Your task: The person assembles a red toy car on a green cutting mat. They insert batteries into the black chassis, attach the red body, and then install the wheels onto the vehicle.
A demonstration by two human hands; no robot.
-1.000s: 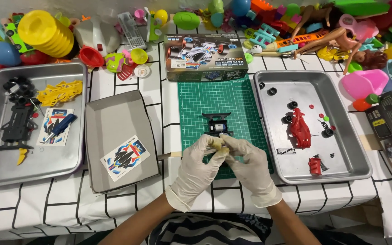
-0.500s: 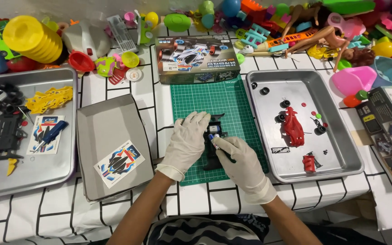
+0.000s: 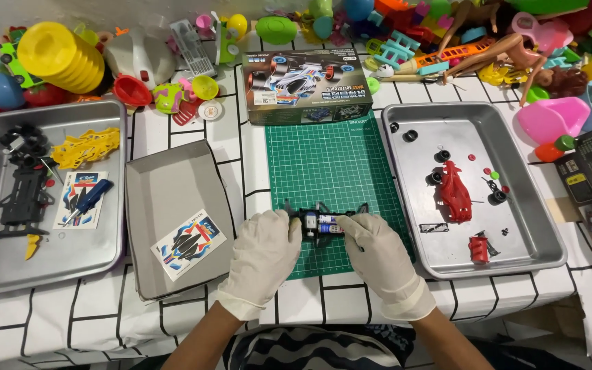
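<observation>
Both my hands wear white gloves and hold a black toy car chassis point(image 3: 325, 220) low over the front part of the green cutting mat point(image 3: 330, 161). My left hand point(image 3: 263, 253) grips the chassis's left end. Fingers of my right hand point(image 3: 377, 251) close on its right end, next to a small battery lying in the chassis. Parts of the chassis are hidden under my fingers.
A right metal tray point(image 3: 515, 147) holds a red car body point(image 3: 454, 191), black wheels and small parts. A middle tray point(image 3: 166, 185) carries a sticker sheet point(image 3: 188, 244). The left tray point(image 3: 90, 243) has black and yellow parts. A car kit box point(image 3: 306, 83) and many toys line the back.
The chassis has turned sideways and come closer to the mat's front edge; my hands have moved from its middle to its two ends.
</observation>
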